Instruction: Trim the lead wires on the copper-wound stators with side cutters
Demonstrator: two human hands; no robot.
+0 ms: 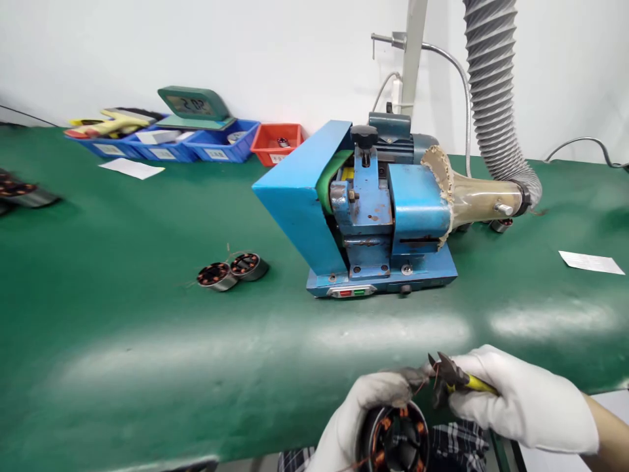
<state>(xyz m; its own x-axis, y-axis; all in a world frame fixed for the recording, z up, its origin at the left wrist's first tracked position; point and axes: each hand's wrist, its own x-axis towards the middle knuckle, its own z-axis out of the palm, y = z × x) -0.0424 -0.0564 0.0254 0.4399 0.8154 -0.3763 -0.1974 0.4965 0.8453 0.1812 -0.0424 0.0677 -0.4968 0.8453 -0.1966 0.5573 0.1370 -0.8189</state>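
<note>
Gloved left hand (344, 419) grips a copper-wound ring (397, 439) at the counter's (171, 393) front edge; the right hand (525, 400) clasps yellow-handled cutters (455, 380). A slip of the blades could nick the winding or glove.

On the table (147, 301), the machine (366, 213) stands right of two stators (227, 284) set side by side. Four bins (228, 155) line the far side, left of the machine, with a clock (194, 105) on top. One sheet (132, 168) lies just before the bins, another sheet (592, 263) right of the machine.
</note>
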